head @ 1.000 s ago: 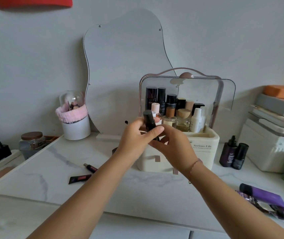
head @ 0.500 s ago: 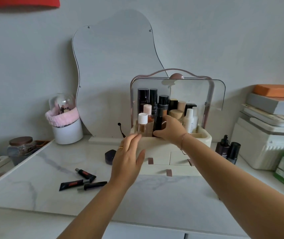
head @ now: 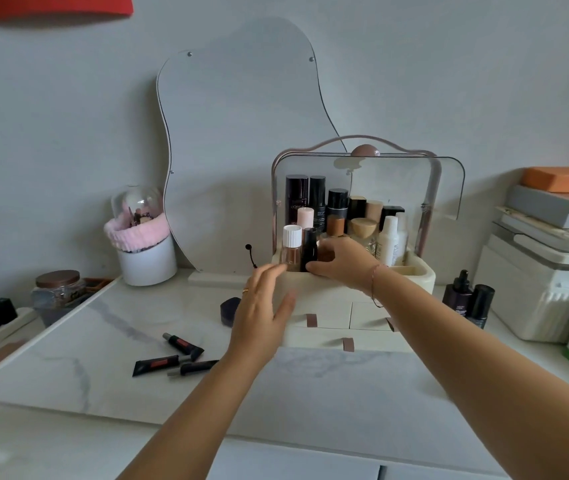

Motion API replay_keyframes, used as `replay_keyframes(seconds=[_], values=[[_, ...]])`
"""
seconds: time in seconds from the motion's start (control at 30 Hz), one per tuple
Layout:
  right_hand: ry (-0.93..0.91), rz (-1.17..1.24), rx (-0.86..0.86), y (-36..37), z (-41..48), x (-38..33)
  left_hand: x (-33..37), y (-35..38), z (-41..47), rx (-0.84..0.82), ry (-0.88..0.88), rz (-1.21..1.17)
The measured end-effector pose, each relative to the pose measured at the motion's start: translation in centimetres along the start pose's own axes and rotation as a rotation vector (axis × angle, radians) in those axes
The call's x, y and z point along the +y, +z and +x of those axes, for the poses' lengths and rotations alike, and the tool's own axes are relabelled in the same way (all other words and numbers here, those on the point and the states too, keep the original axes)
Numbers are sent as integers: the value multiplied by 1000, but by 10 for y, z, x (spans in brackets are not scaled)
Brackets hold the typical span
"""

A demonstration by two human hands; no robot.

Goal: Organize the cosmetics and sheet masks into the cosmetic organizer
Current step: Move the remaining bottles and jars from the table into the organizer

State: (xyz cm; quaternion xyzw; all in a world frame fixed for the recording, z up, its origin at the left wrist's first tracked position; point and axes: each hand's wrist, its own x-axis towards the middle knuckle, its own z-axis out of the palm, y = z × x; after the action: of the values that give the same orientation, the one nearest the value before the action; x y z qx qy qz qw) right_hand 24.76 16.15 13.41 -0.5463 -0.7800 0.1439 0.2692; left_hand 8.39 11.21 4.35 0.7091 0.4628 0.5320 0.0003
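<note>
Where my hands are: my right hand (head: 342, 263) is in the cosmetic organizer (head: 414, 277) at its 9 o'clock end, fingers curled beside the dark bottle (head: 309, 249) and thumb at its foot; I cannot tell whether it clasps the bottle or has let go. My left hand (head: 262, 306) is released and flat, holding nothing, near the organizer's 8 o'clock corner.
Task's things: the dark bottle stands upright in the front row, just beside the white-capped bottle (head: 291, 245). Three tubes (head: 158, 364) lie loose on the table (head: 310, 393) at 8 o'clock of the organizer, a small dark jar (head: 229, 310) sits at its 9 o'clock, and two dark bottles (head: 468, 301) stand at its 3 o'clock. I see no sheet masks.
What could go wrong: the rows are packed tight, so I judge that drawing my right hand out carelessly could tip the dark bottle into its neighbours. A sweep of my left hand toward the tubes could knock the jar.
Edges: the raised clear lid (head: 449, 188) hangs over the back rows, so anything tall should go in from the front. The table's near edge is at 6 o'clock.
Open room: the marble between me and the drawers gives free reach, and the organizer's 3 o'clock end seems to have space.
</note>
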Motion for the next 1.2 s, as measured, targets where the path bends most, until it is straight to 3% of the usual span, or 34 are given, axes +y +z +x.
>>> replay_keyframes(seconds=[0.13, 0.27, 0.4, 0.53, 0.8, 0.9, 1.03, 1.2], values=[[3, 126, 145, 1, -21, 6, -43, -18, 4, 87, -164, 160], [-24, 112, 460, 15, -51, 19, -92, -29, 12, -262, -571, 359], [-48, -24, 580, 28, -68, 37, -108, -20, 17, -432, -584, 306], [-110, -94, 610, 34, -75, 44, -106, -9, 14, -357, -588, 313], [-152, -99, 554, 31, -91, 30, -44, -24, -18, -55, -474, -93], [-269, 12, 433, 37, -106, 10, -5, -40, -21, -120, -267, -188], [-157, 441, 91, 29, -111, -5, 41, -47, -12, -211, -25, -161], [-171, 681, -130, -3, -100, 2, 61, -37, -1, -233, -5, -175]])
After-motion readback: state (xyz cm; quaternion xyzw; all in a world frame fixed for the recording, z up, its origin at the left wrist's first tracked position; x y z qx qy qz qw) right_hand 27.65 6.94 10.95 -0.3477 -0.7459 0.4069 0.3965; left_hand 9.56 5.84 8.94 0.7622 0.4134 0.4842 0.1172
